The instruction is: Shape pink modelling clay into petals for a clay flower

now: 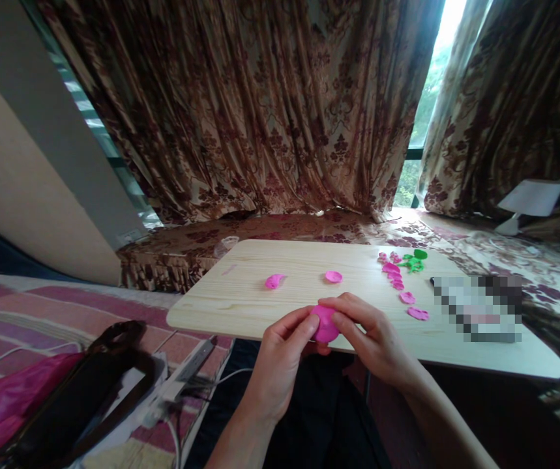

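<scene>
A flat round piece of pink modelling clay (326, 324) is pinched between both hands above the table's near edge. My left hand (287, 342) grips its left side, thumb on the face. From the right, my right hand (370, 332) holds the upper right rim between thumb and fingers. Beyond them on the table lie a shallow pink clay disc (333, 277) and a crumpled pink clay lump (274, 281). Several small pink clay pieces (392, 268) run in a line at the right, beside green clay pieces (413, 262).
The pale wooden table (240, 306) has a blurred-out object (478, 309) on its right. A clear container (225, 245) stands past its far left corner. Left of the table are a power strip (186, 371) with cords and a dark bag (74, 397). A white lamp (529, 198) stands far right.
</scene>
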The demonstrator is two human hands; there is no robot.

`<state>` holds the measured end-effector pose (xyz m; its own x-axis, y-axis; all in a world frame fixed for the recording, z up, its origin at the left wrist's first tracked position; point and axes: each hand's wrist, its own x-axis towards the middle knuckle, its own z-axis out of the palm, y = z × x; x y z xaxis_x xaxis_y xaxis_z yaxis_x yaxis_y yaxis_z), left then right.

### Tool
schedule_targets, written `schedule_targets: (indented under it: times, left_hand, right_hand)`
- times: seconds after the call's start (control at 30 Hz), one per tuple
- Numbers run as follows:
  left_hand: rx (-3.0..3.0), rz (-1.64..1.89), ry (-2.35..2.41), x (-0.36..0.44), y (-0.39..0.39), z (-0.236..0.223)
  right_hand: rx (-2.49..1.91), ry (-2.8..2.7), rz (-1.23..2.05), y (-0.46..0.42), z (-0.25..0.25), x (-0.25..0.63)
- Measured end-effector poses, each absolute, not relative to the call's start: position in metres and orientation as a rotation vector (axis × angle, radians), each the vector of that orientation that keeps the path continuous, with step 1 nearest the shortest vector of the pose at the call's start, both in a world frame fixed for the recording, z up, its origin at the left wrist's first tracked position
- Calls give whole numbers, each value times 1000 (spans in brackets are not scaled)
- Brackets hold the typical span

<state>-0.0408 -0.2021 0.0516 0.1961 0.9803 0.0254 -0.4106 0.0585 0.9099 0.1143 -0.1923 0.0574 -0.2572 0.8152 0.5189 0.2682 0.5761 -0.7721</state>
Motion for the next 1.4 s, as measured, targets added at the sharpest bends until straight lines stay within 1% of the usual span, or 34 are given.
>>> schedule_targets:
  times: [0.2, 0.37, 0.57, 0.73, 0.9, 1.03, 1.17, 1.4]
  left_hand:
    - [925, 1219, 752, -40, -204, 50]
    - [1010, 1233, 780, -41, -202, 48]
    - [882, 1237, 763, -41, -202, 47]
    - [822, 1259, 729, -39, -203, 48]
    - [812, 1308, 687, -40, -204, 50]
    - [899, 1252, 731, -39, -205, 51]
    - [827, 1236, 761, -38, -206, 51]
    - [817, 1250, 738, -38, -206, 53]
  right_hand:
    - [-938, -1583, 816, -192, 50, 116]
    - [-917, -1641, 714, -189, 51, 115]
    - [-889, -1727, 619, -192, 58, 113]
    - [-908, -1743, 681, -194, 55, 113]
    - [-899, -1563, 807, -193, 46, 110]
    - [-888, -1601, 747, -193, 47, 111]
    - [-847, -1640, 678, -195, 52, 112]
    - [-857, -1698, 697, -198, 57, 112]
